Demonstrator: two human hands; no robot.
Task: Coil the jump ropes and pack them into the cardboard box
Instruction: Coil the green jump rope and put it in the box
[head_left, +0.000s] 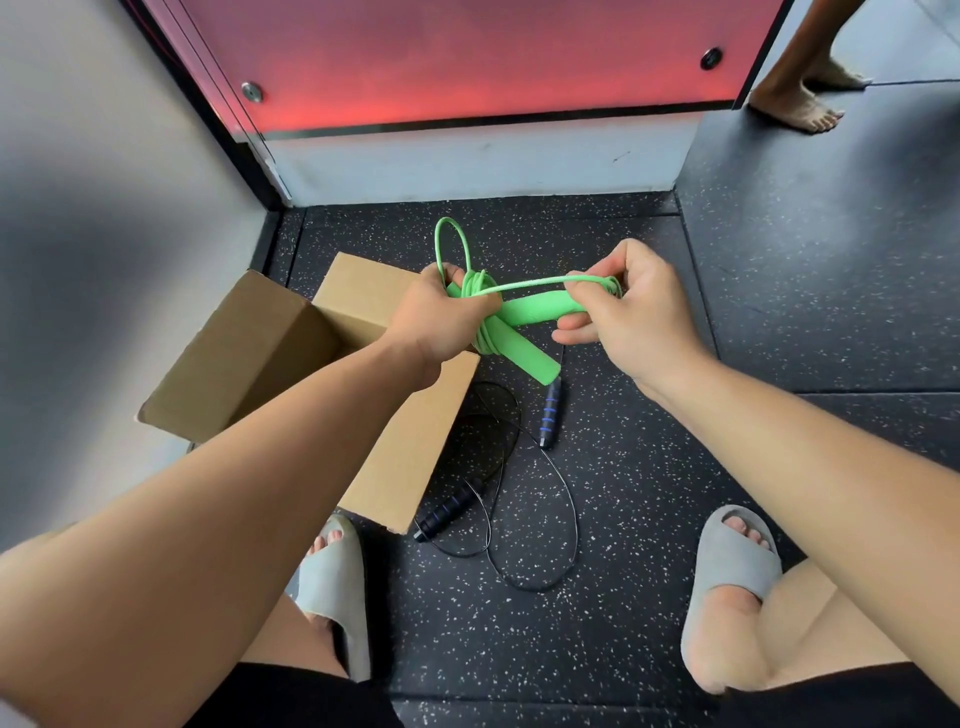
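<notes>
Where the black speckled rubber floor (675, 519) meets the grey wall at its far left corner, a brown cardboard box (249, 364) sits open. Just right of the box, a thin black jump rope with blue-banded handles (549, 415) lies loose on the floor. Above it, held off the floor, is a bright green jump rope with foam handles (535, 312), its cord wound round both handles. The left hand (441, 317) grips the wound bundle; the right hand (628, 312) pinches the cord's free stretch, taut between the two.
</notes>
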